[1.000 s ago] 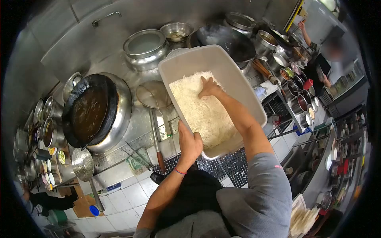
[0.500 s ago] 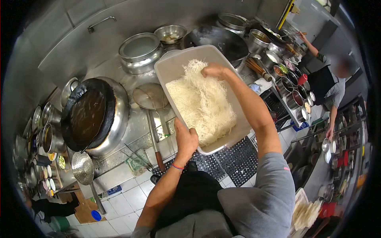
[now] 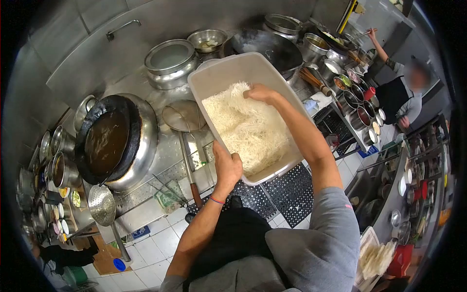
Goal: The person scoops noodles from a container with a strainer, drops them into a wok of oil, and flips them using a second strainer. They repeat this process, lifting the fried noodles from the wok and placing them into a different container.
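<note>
Off-white noodle strands [image 3: 250, 141] could snap or spill from the grey plastic tub [image 3: 219, 80] if my right hand [image 3: 260, 93], curled around a clump, pulls too fast; the tub could tip if my left hand [image 3: 227, 170] slips at its lower-left edge (fingers partly hidden, grip: cannot tell). Strands lie centre frame, under the right hand, up-right of the left.

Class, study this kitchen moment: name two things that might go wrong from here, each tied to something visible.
The left hand grips one side of the plastic bin; if that grip slips, the bin might tip. The right hand holds tangled pale strands; pulling hard could scatter some outside.
</note>
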`<state>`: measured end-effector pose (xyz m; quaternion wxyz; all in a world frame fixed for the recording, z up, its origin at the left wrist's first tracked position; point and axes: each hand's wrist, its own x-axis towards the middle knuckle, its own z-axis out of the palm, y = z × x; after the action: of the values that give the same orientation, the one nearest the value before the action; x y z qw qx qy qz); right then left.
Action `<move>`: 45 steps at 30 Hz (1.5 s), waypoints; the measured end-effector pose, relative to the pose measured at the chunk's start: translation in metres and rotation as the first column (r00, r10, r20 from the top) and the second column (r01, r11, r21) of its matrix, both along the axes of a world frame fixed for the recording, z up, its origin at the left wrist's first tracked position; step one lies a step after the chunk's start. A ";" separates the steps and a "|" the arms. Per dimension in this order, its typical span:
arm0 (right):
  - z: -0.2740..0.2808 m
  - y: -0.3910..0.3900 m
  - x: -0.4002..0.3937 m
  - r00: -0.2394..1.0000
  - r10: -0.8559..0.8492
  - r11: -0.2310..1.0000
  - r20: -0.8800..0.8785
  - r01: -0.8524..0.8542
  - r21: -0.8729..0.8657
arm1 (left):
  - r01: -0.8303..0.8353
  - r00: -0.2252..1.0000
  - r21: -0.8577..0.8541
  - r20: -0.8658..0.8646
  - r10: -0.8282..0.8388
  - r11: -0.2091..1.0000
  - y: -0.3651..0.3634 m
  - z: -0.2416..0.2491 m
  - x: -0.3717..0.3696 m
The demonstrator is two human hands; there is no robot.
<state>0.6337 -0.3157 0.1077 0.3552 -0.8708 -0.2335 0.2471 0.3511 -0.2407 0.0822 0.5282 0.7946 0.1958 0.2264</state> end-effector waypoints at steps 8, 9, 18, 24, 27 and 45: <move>-0.017 -0.020 -0.027 0.907 0.186 0.970 0.378 -0.108 -0.217 | 0.005 0.999 -0.012 0.034 -0.005 1.000 0.000 -0.005 0.003; -0.032 -0.021 -0.032 0.928 0.159 0.980 0.336 -0.108 -0.165 | 0.006 0.999 -0.010 0.033 -0.005 1.000 0.000 -0.007 0.003; 0.010 -0.034 -0.126 0.741 0.604 0.791 0.295 -0.510 -0.338 | 0.035 0.998 -0.035 0.059 -0.032 0.999 -0.003 -0.006 -0.005; 0.001 -0.034 -0.171 0.308 0.926 0.337 0.217 -0.420 -0.843 | 0.045 0.999 -0.040 0.022 -0.045 0.998 -0.002 -0.004 -0.004; -0.014 -0.034 -0.170 0.314 0.804 0.586 0.504 -0.280 -0.760 | 0.038 0.999 -0.066 0.014 -0.038 0.997 -0.001 -0.009 -0.004; 0.167 -0.086 -0.088 0.995 -0.082 0.918 -0.055 0.097 0.385 | 0.181 0.969 -0.278 0.217 -0.122 0.943 0.009 -0.049 0.006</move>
<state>0.5457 -0.4021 0.2743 0.5353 -0.7886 -0.2307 0.1960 0.3575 -0.2320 0.0330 0.6737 0.6931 0.1124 0.2307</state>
